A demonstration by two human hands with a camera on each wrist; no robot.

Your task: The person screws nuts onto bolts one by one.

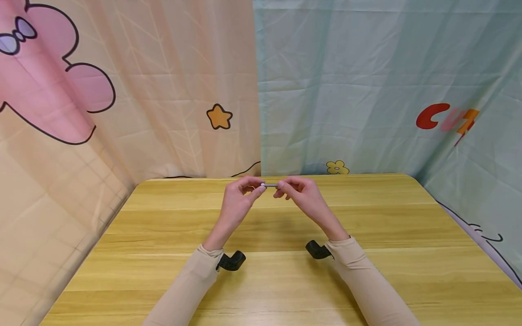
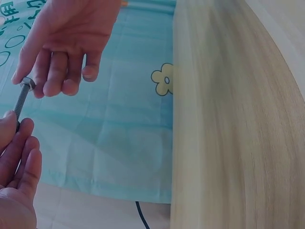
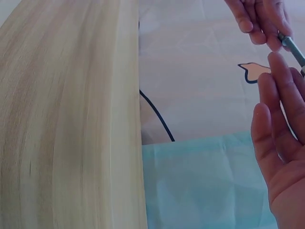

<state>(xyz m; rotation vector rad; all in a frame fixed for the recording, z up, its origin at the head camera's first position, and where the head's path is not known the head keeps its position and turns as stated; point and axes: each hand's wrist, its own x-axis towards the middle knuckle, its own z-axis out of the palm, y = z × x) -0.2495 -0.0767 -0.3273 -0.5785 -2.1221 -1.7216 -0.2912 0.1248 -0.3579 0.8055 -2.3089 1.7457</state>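
Note:
Between the two hands, a slim grey metal bolt (image 1: 270, 185) is held level above the far part of the table. My left hand (image 1: 238, 197) pinches one end of it between thumb and fingertips. At the other end, my right hand (image 1: 305, 195) has thumb and forefinger on a hex nut (image 2: 28, 83), its other fingers loosely bent. Threads show along the bolt's shank (image 2: 21, 101) in the left wrist view. The right wrist view has the left fingers at the bolt's far end (image 3: 284, 38), while the nut sits at the frame's edge, mostly cut off.
A wooden table (image 1: 269, 280) spreads below both hands, its far edge just behind them. Printed curtains (image 1: 346, 90) hang behind and at both sides. Black curved mounts (image 1: 231, 261) stick out from the sleeves at the wrists.

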